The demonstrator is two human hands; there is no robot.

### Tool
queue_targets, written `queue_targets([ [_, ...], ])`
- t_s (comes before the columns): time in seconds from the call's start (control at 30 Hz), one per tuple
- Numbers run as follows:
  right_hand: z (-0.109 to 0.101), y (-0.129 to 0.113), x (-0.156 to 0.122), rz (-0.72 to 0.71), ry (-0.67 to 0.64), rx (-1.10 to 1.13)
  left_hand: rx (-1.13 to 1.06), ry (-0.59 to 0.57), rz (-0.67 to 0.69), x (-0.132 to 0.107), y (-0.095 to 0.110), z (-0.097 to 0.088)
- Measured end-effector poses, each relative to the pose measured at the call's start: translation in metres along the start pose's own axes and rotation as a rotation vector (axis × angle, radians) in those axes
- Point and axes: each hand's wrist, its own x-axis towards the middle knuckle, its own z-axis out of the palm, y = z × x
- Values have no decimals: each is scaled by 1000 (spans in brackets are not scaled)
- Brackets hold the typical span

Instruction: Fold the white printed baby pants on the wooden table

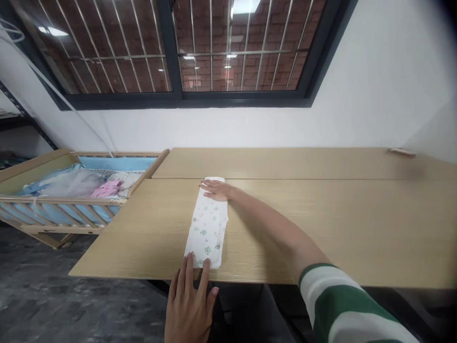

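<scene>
A long strip of folded white cloth with a small green print lies lengthwise on the light wooden table. My right hand rests flat across the cloth's far end, its fingers pointing left and its striped green-and-white sleeve at the lower right. At the near end, my left hand stands at the table's front edge with its fingers apart. Its fingertips reach the cloth's near corner, but no grip shows.
A wooden crib with blue padding, holding grey and pink fabric, stands left of the table. A small flat object lies at the far right of the table. A seam crosses the tabletop, and a white wall and window lie beyond.
</scene>
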Motion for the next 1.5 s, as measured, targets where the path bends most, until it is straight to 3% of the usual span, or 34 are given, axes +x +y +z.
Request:
queue_targets([
  [0.27, -14, 15, 15, 132, 74, -240, 0, 45, 25, 1, -4, 6],
  [0.37, -17, -2, 15, 129, 183, -407, -15, 44, 25, 3, -5, 4],
  [0.47, -17, -39, 3, 40, 331, -497, -83, 4, 24, 6, -11, 0],
  [0.6, -7, -105, -52, 17, 416, -324, -259, 5, 55, 5, -33, 3],
  [0.73, 18, -156, -146, -171, 146, -46, -407, -16, 146, 1, -60, 9],
  [0.87, 53, -179, -224, -204, 150, -176, -513, -64, 272, -1, -74, 6],
  [0.97, 79, -185, -253, -181, 253, -357, -535, -85, 357, 0, -71, -3],
  [1.07, 88, -196, -268, -150, 299, -399, -554, -66, 400, 3, -61, -18],
  [1.17, 69, -215, -281, -55, 274, -227, -659, -77, 364, 7, -52, -37],
  [1.33, 6, -237, -287, 58, 292, 130, -785, -80, 278, 37, -53, -65],
  [1.4, -14, -228, -276, 75, 323, 195, -753, -58, 260, 65, -56, -70],
  [1.5, -31, -195, -241, 96, 398, 233, -683, -48, 178, 119, -61, -67],
])
